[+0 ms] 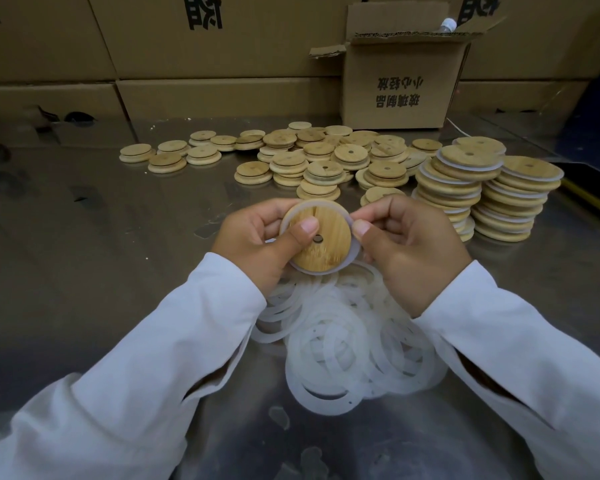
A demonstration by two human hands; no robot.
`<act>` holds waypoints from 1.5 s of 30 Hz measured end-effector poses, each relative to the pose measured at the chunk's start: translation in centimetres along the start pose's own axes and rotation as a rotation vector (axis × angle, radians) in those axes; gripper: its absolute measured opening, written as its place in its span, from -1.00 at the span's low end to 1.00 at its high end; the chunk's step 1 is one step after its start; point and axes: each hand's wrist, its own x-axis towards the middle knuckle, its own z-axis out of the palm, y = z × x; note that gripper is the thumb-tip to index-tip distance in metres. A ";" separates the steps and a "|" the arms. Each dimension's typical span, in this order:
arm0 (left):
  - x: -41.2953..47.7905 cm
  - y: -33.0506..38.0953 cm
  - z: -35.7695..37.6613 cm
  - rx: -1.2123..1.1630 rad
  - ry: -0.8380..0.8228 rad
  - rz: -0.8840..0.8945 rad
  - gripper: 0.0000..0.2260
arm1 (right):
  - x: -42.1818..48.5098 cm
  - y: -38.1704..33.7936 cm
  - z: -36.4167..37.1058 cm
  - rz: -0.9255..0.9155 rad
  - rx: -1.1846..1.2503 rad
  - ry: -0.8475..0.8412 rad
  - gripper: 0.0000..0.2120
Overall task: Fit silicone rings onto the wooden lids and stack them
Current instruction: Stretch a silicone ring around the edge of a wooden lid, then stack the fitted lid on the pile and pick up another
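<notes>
The open box point(406, 84) at the back right carries two lines of black Chinese print on its front, standing upside down to the camera. Turned the right way they read 玻璃制品 and, beneath it, 小心轻放. The cartons point(222, 57) stacked along the back wall bear much larger black characters, also upside down. One shows near the left corner, one left of the middle and one at the right, each cut by the upper edge and not readable.
</notes>
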 end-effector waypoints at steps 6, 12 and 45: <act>0.0 0.0 0.1 -0.001 -0.025 0.003 -0.64 | 0.0 0.0 0.0 0.002 0.017 0.015 -0.77; 0.0 -0.2 0.2 0.000 -0.020 0.017 -0.74 | 0.1 0.0 0.0 0.002 -0.002 0.026 -0.75; 4.5 -3.2 -7.9 0.683 0.608 -0.408 -0.83 | 3.7 2.2 -0.4 0.012 -0.341 0.033 -0.84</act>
